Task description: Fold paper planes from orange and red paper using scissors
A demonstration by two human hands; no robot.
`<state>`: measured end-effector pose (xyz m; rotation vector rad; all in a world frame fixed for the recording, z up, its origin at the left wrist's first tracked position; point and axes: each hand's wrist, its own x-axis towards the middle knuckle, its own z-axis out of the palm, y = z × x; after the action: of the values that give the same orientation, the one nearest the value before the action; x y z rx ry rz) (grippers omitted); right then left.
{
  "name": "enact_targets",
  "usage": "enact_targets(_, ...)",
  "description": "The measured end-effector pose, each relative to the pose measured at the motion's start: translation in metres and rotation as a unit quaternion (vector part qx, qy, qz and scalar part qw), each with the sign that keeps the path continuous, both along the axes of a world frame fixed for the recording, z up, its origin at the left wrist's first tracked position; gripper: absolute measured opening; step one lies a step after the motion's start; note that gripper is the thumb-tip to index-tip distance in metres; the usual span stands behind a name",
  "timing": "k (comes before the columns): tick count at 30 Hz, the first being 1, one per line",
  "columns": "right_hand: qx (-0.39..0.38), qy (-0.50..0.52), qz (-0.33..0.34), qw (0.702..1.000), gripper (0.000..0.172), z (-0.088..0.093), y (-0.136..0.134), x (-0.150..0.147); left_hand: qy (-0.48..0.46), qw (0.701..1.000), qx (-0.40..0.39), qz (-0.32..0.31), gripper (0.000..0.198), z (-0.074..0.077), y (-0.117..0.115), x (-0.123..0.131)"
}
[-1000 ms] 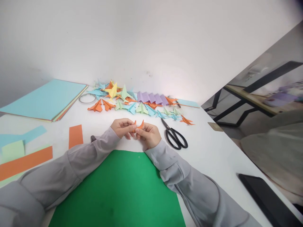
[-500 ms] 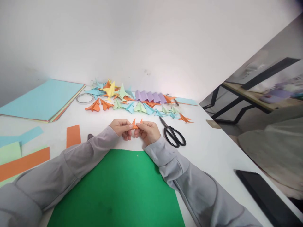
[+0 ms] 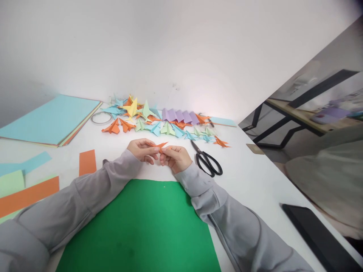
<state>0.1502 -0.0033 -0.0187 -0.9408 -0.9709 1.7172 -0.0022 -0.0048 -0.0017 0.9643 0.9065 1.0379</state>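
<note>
My left hand point(image 3: 141, 150) and my right hand point(image 3: 176, 158) meet just beyond a large green sheet point(image 3: 141, 230), and both pinch a small folded orange paper piece point(image 3: 159, 145) between their fingertips. The piece lies nearly flat, its pointed tips aimed right. Both arms wear grey sleeves and rest on the white table point(image 3: 249, 177). Black scissors point(image 3: 207, 162) lie just right of my right hand.
A row of folded paper shapes point(image 3: 159, 121) in orange, blue, green, yellow and purple lies near the wall. A stack of coloured paper point(image 3: 53, 121) and a tape ring point(image 3: 101, 117) sit at the left, with orange, blue and green strips point(image 3: 28, 189). A black flat object point(image 3: 317, 238) lies at the right edge.
The orange piece has been turned from pointing upward to lying flatter between my fingertips. Both hands shifted slightly left and farther from me.
</note>
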Motion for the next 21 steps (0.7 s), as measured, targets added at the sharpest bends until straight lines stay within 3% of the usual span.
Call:
enact_targets(3, 0.000, 0.000, 0.008, 1.000, 0.027, 0.0005, -0.0005, -0.0006, -0.007, 1.000, 0.005, 0.016, 0.041, -0.0043, -0.0021, 0.0027)
enact_targets(9, -0.003, -0.020, 0.034, 0.999, 0.025, 0.0009, 0.0000, 0.0016, -0.041, 0.998, -0.035, -0.010, 0.030, -0.0065, 0.0018, 0.0023)
enact_targets(21, 0.035, -0.076, 0.008, 0.996, 0.028, 0.0002, -0.0036, -0.0026, 0.058, 0.994, -0.081, 0.045, 0.018, 0.0021, 0.0029, 0.0075)
